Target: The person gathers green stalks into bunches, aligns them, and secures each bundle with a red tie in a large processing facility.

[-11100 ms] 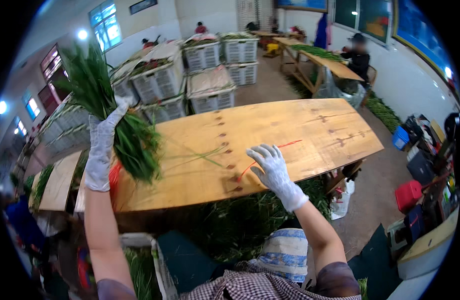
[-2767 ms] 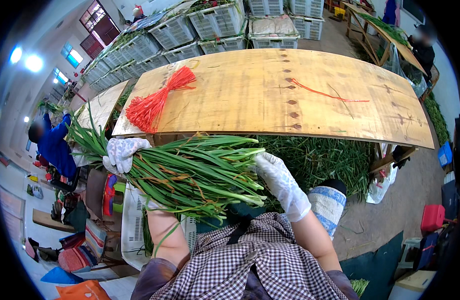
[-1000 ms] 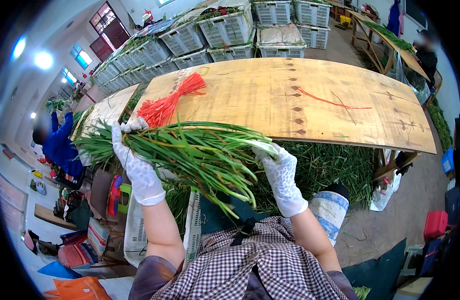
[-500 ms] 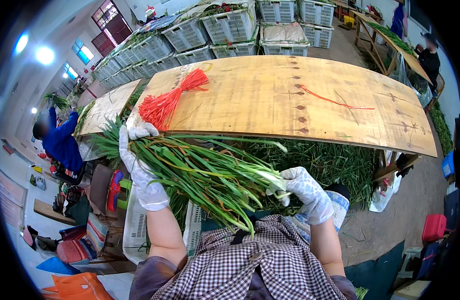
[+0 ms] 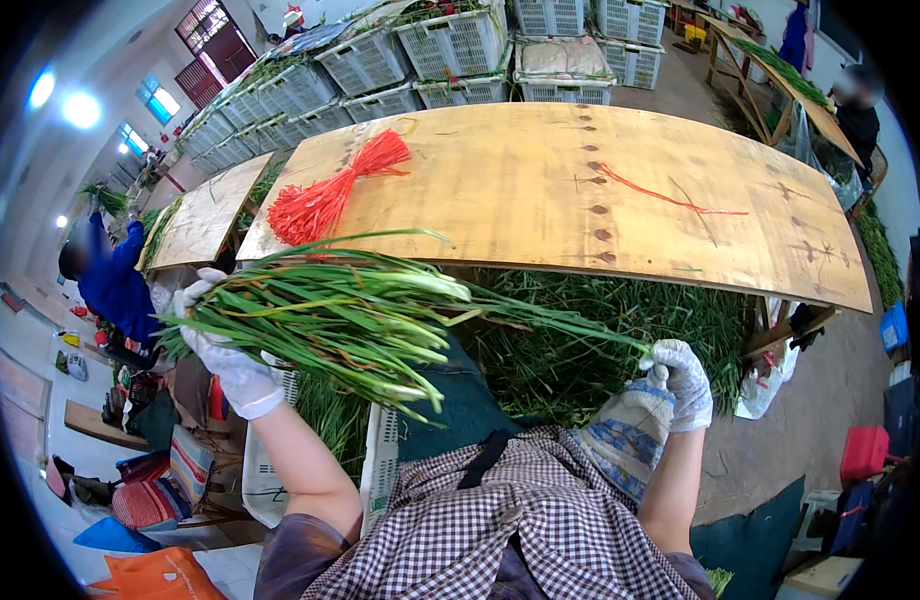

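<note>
My left hand point(image 5: 220, 345), in a white glove, is closed around a bunch of long green leafy stalks point(image 5: 350, 300) with pale ends. The bunch lies slanted in front of the wooden table's near edge, its pale ends toward the right. My right hand point(image 5: 685, 382), also gloved, pinches the ends of a few thin green stalks point(image 5: 570, 325). These stretch from the bunch out to my right fingers. On the table point(image 5: 480, 170) lies a red bundle of plastic ties point(image 5: 325, 190), tied near its middle. A loose red strip point(image 5: 670, 198) rests farther right.
Heaped greens point(image 5: 620, 300) fill the space under the table. A white crate point(image 5: 380, 450) with greens stands by my lap. Stacked white crates point(image 5: 450, 48) line the back. One person point(image 5: 120, 280) works at the left, another point(image 5: 858, 120) at the far right.
My right hand has moved right, drawing a few thin stalks out of the bunch. My left hand has shifted left with the bunch, turning it more level.
</note>
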{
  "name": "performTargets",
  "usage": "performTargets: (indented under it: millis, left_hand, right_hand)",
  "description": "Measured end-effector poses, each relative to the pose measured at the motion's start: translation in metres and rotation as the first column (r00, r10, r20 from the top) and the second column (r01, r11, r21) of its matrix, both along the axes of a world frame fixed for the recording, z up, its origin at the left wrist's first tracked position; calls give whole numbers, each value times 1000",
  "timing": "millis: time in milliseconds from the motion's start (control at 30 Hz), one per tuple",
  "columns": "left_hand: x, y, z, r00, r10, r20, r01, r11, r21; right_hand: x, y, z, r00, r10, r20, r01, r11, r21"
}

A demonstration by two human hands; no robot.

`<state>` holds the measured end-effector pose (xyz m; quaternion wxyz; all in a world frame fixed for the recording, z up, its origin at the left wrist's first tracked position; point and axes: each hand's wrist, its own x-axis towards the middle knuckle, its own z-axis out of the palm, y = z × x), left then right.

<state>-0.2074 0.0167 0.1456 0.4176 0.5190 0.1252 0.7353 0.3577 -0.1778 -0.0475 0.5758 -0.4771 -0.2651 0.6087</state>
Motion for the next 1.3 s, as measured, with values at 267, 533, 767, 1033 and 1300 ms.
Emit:
performTargets:
  millis: [267, 533, 767, 1033, 1300]
  left_hand:
    - [-18, 3, 3, 906, -351, 237, 376, 924, -70]
    - [58, -2, 7, 881, -158, 446, 242, 961, -136]
    - [69, 37, 31, 911, -121, 394, 202, 964, -171]
    - [131, 29, 81, 938, 243, 249, -173, 946, -274]
    - [229, -3, 131, 790, 397, -467, -393, 913, 112]
  right_hand:
    - [-18, 30, -61, -94, 58, 994, -38, 997, -62]
    - [-178, 75, 132, 766, -30, 642, -171, 953, 248]
    - [-167, 100, 112, 988, 13, 155, -37, 987, 158]
    - [-188, 91, 97, 977, 17, 211, -91, 934, 346]
    - [-122, 117, 71, 859, -371, 353, 311, 926, 216]
